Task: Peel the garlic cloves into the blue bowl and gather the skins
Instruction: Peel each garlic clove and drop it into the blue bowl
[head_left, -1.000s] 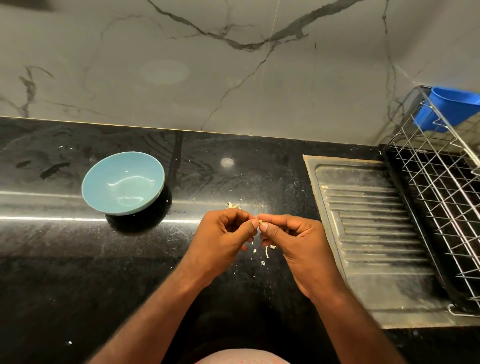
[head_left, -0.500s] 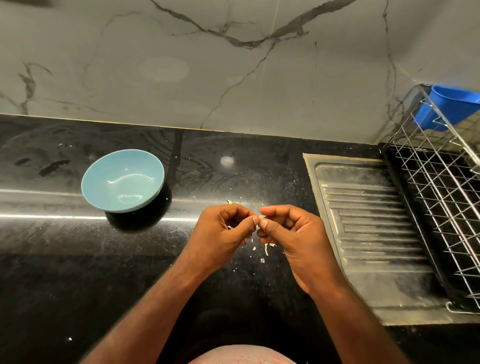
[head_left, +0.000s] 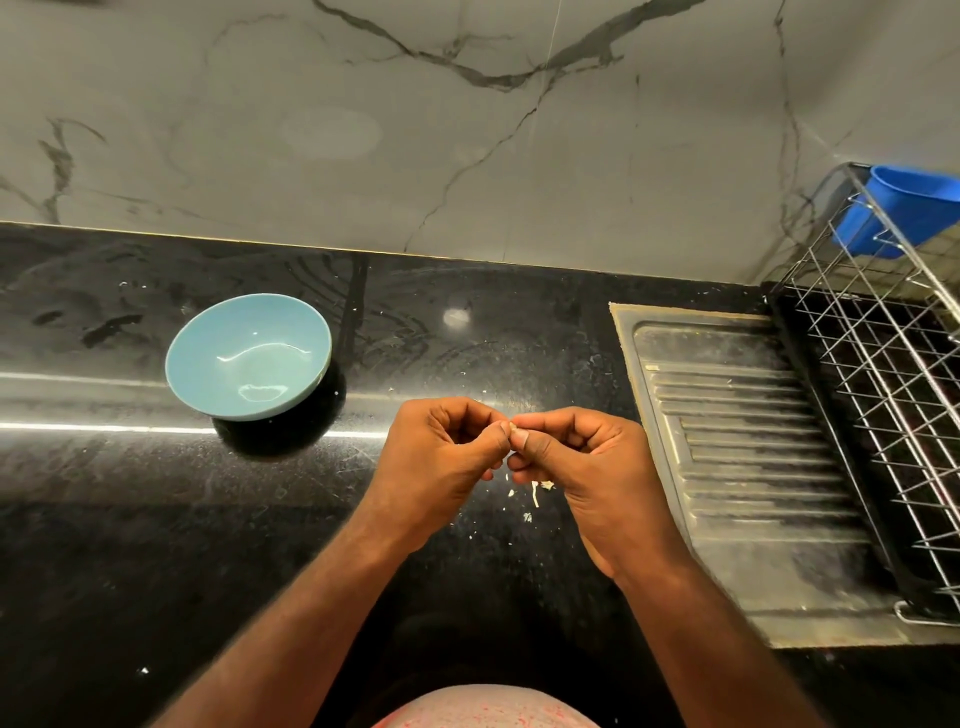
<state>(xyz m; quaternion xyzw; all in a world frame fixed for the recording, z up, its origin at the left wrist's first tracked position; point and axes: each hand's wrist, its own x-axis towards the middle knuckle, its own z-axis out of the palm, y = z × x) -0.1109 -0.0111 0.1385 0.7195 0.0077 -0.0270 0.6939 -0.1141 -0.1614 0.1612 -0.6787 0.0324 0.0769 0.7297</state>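
Observation:
My left hand (head_left: 441, 457) and my right hand (head_left: 587, 467) meet above the black counter, fingers curled, thumbs nearly touching. Between the thumb tips they pinch a small pale garlic clove (head_left: 512, 427), mostly hidden by the fingers. Small bits of garlic skin (head_left: 537, 491) lie scattered on the counter just below the hands. The light blue bowl (head_left: 248, 356) stands to the left of the hands and has nothing in it.
A steel drainboard (head_left: 743, 447) is set into the counter at right. Beyond it a wire dish rack (head_left: 883, 395) holds a blue plastic container (head_left: 904, 210). A marble wall runs along the back of the black counter (head_left: 130, 519).
Both hands stay together on the clove with only slight finger shifts. The bowl and skins have not moved.

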